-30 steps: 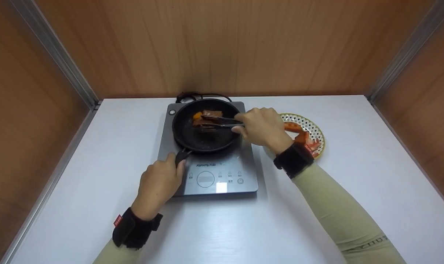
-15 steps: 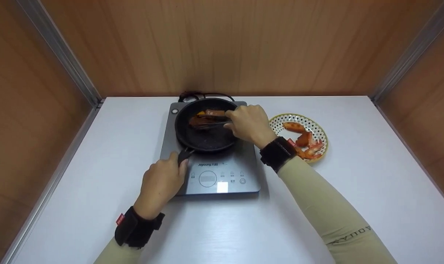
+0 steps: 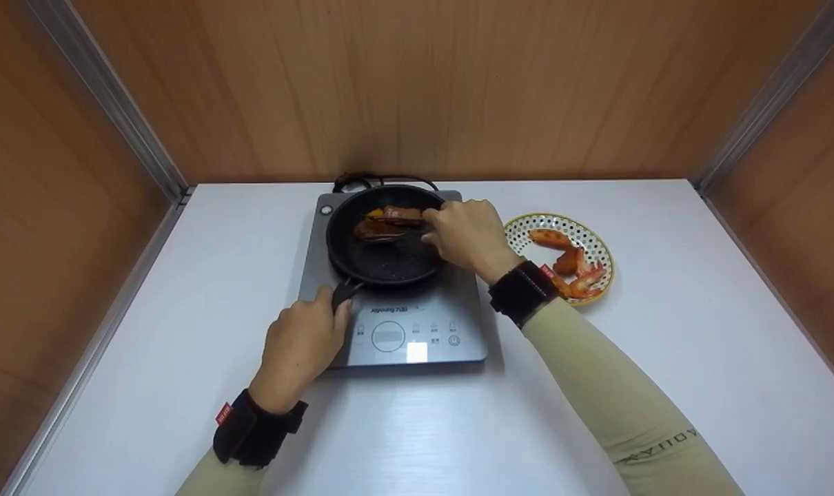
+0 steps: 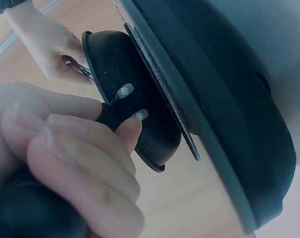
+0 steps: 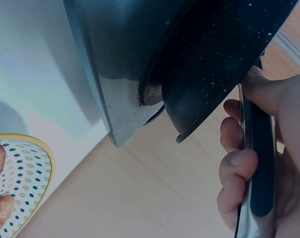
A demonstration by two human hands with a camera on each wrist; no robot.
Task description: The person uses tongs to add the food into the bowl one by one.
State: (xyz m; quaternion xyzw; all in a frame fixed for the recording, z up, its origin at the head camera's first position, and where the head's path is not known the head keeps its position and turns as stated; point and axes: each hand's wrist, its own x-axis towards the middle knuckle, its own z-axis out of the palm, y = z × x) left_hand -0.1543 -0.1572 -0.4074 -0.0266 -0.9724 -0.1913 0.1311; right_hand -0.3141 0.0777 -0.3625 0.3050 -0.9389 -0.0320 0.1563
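My left hand (image 3: pixel 303 341) grips the black handle (image 4: pixel 38 210) of a dark frying pan (image 3: pixel 389 269). Over the pan's right rim, my right hand (image 3: pixel 473 234) holds metal tongs with dark grip panels (image 5: pixel 262 158). Their tips reach in among the food and hardly show against the black pan. Two reddish-brown slabs that look like meat lie in the upper part of the pan, the nearer slab (image 3: pixel 375 231) at the tongs and the farther slab (image 3: pixel 402 213) behind it. A small yellow-orange piece (image 3: pixel 374 214) shows beside them.
Under the pan is a grey induction cooker (image 3: pixel 417 344), its black cord (image 3: pixel 407 179) behind. Right of it stands a dotted plate (image 3: pixel 527 227) with several orange-red food pieces (image 3: pixel 567 262), partly behind my right wrist. Wooden panels (image 3: pixel 417 89) enclose the white table (image 3: pixel 403 427).
My right hand has shifted left over the pan with the tongs, uncovering more of the plate. The nearer slab lies slightly farther left. My left hand stays on the handle.
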